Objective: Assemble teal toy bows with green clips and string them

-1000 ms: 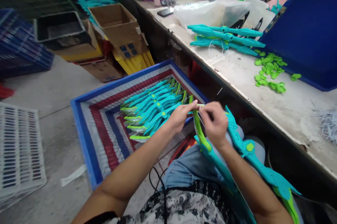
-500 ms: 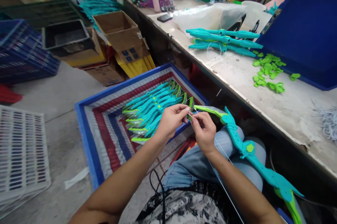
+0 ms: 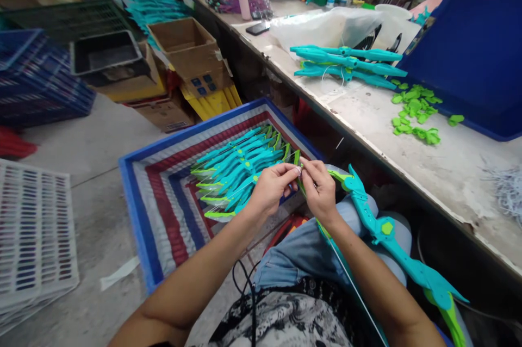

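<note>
A teal toy bow (image 3: 402,254) with lime-green end limbs lies slanted across my lap, a green hexagonal piece at its middle. My left hand (image 3: 269,186) is closed in a pinch on a white string (image 3: 353,284) just left of the bow's upper tip. Close beside it, my right hand (image 3: 320,189) is closed with its fingertips at the same spot and covers the end of the upper limb. A small white loop shows between the fingertips. From there the string runs down past my right forearm. Whether the loop sits on the tip cannot be made out.
Left of my knees stands a blue-rimmed crate (image 3: 136,205) lined with striped sheeting, holding several similar bows (image 3: 240,165). On the workbench (image 3: 411,189) are stacked teal bows (image 3: 346,64), loose green pieces (image 3: 416,105) and a tilted blue bin (image 3: 477,48). Cardboard boxes (image 3: 187,59) stand behind.
Both hands have shifted slightly right, toward the bow's upper tip. My right hand now covers the tip, which showed before. The view has turned a little.
</note>
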### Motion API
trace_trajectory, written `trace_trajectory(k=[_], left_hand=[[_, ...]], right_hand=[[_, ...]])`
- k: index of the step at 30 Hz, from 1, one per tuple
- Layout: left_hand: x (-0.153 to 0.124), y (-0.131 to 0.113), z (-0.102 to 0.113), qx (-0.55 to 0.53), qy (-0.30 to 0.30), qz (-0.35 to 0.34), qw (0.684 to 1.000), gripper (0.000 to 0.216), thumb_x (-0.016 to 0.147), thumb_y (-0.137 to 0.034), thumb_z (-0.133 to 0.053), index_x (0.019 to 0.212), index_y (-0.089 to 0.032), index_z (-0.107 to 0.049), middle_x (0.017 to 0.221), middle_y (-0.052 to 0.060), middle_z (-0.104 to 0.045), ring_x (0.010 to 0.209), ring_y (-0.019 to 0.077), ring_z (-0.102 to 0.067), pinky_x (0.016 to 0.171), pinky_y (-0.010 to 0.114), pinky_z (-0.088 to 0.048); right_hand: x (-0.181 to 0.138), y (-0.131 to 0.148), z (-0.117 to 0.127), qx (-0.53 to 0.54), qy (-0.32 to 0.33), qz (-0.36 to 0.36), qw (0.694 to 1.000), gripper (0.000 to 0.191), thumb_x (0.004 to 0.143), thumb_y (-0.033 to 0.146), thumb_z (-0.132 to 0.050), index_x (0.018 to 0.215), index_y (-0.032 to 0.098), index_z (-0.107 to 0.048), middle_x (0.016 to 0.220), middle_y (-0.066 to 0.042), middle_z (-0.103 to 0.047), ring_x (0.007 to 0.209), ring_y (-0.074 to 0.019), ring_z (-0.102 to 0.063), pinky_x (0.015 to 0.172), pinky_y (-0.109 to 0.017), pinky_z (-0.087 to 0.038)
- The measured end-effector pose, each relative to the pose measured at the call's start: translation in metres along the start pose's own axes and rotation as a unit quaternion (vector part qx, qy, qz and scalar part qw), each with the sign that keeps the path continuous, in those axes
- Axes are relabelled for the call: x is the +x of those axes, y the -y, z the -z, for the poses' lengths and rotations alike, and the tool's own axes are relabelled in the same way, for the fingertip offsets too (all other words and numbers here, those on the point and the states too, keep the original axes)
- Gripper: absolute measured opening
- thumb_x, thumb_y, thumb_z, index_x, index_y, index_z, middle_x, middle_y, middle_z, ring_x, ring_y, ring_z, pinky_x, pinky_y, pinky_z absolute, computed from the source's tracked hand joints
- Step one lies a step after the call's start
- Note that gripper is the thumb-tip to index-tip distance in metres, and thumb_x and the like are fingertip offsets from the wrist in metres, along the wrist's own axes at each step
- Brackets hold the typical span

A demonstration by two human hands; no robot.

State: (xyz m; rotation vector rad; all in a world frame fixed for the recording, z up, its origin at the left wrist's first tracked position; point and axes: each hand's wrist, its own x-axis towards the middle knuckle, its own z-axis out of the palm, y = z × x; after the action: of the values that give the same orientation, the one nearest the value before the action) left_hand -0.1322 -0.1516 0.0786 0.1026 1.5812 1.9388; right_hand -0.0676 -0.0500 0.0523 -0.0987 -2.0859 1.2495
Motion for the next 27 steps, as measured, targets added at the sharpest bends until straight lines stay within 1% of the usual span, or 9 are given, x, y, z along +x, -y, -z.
trace_trajectory(k=[3, 5, 8, 11, 15, 17, 21, 24, 27], left_hand=[[0.002, -0.001, -0.005, -0.033, -0.022, 0.002, 0.999, 0.021, 0.055, -0.031, -0.072, 0.063, -0.015, -0.062, 0.055, -0.002, -0.056, 0.047, 0.0079, -0.051, 0.036, 0.017, -0.031], [0.003, -0.004, -0.005, -0.053, 0.0, 0.023, 0.998, 0.018, 0.054, -0.029, -0.07, 0.06, -0.014, -0.062, 0.057, -0.001, -0.057, 0.05, 0.0098, -0.054, 0.037, 0.018, -0.033], [0.004, -0.01, 0.0, -0.05, 0.044, 0.039, 0.997, 0.018, 0.054, -0.028, -0.069, 0.062, -0.013, -0.066, 0.062, 0.002, -0.061, 0.055, 0.0128, -0.057, 0.04, 0.02, -0.038], [0.003, -0.011, 0.003, 0.01, 0.055, 0.015, 0.998, 0.018, 0.053, -0.025, -0.072, 0.066, -0.013, -0.07, 0.058, 0.001, -0.061, 0.051, 0.0097, -0.052, 0.041, 0.02, -0.038], [0.002, -0.005, 0.006, 0.08, 0.045, -0.029, 0.995, 0.017, 0.059, -0.029, -0.071, 0.068, -0.015, -0.071, 0.055, -0.002, -0.061, 0.044, 0.0061, -0.043, 0.042, 0.019, -0.033], [0.002, -0.002, 0.008, 0.12, 0.043, -0.058, 0.99, 0.018, 0.063, -0.031, -0.069, 0.07, -0.016, -0.073, 0.059, 0.0, -0.065, 0.05, 0.0088, -0.049, 0.046, 0.021, -0.037], [0.001, 0.0, 0.012, 0.215, 0.049, -0.118, 0.968, 0.018, 0.07, -0.029, -0.064, 0.076, -0.017, -0.075, 0.074, 0.002, -0.073, 0.07, 0.0166, -0.063, 0.068, 0.026, -0.048], [0.0, -0.003, 0.013, 0.249, 0.062, -0.132, 0.957, 0.018, 0.071, -0.024, -0.06, 0.078, -0.017, -0.075, 0.08, 0.002, -0.075, 0.078, 0.0189, -0.066, 0.076, 0.028, -0.049], [0.0, -0.006, 0.011, 0.253, 0.067, -0.127, 0.957, 0.018, 0.071, -0.023, -0.058, 0.077, -0.017, -0.075, 0.079, 0.002, -0.074, 0.077, 0.0187, -0.065, 0.074, 0.027, -0.049]], right_hand=[[0.005, -0.001, 0.008, -0.027, -0.004, 0.043, 0.999, 0.022, 0.09, 0.021, -0.055, 0.105, 0.025, -0.071, 0.089, -0.004, -0.06, 0.08, -0.0148, -0.06, 0.072, -0.028, -0.051], [0.009, -0.002, 0.013, -0.041, 0.006, 0.056, 0.998, 0.016, 0.089, 0.022, -0.057, 0.096, 0.024, -0.072, 0.085, -0.003, -0.061, 0.078, -0.015, -0.061, 0.071, -0.029, -0.051], [0.015, -0.003, 0.02, -0.041, 0.045, 0.043, 0.997, 0.015, 0.089, 0.022, -0.057, 0.09, 0.023, -0.072, 0.083, -0.004, -0.065, 0.076, -0.0152, -0.063, 0.068, -0.029, -0.052], [0.018, -0.002, 0.024, -0.056, 0.081, 0.051, 0.994, 0.015, 0.09, 0.022, -0.055, 0.088, 0.021, -0.07, 0.082, -0.005, -0.068, 0.076, -0.0166, -0.064, 0.07, -0.03, -0.052], [0.021, -0.004, 0.027, -0.131, 0.112, 0.083, 0.982, 0.018, 0.09, 0.023, -0.052, 0.084, 0.021, -0.068, 0.079, -0.006, -0.069, 0.076, -0.0185, -0.064, 0.071, -0.032, -0.051], [0.023, -0.007, 0.029, -0.139, 0.147, 0.087, 0.976, 0.019, 0.092, 0.024, -0.051, 0.085, 0.021, -0.068, 0.08, -0.006, -0.069, 0.075, -0.0181, -0.064, 0.071, -0.031, -0.051], [0.027, -0.011, 0.032, -0.149, 0.196, 0.1, 0.964, 0.02, 0.093, 0.027, -0.05, 0.085, 0.022, -0.068, 0.08, -0.005, -0.07, 0.075, -0.0182, -0.065, 0.071, -0.03, -0.051], [0.028, -0.01, 0.031, -0.205, 0.199, 0.12, 0.951, 0.022, 0.093, 0.025, -0.048, 0.082, 0.02, -0.067, 0.078, -0.007, -0.069, 0.074, -0.0193, -0.064, 0.069, -0.031, -0.05], [0.025, -0.01, 0.028, -0.225, 0.185, 0.131, 0.948, 0.023, 0.091, 0.022, -0.047, 0.077, 0.02, -0.065, 0.075, -0.007, -0.069, 0.071, -0.0191, -0.063, 0.068, -0.031, -0.048]])
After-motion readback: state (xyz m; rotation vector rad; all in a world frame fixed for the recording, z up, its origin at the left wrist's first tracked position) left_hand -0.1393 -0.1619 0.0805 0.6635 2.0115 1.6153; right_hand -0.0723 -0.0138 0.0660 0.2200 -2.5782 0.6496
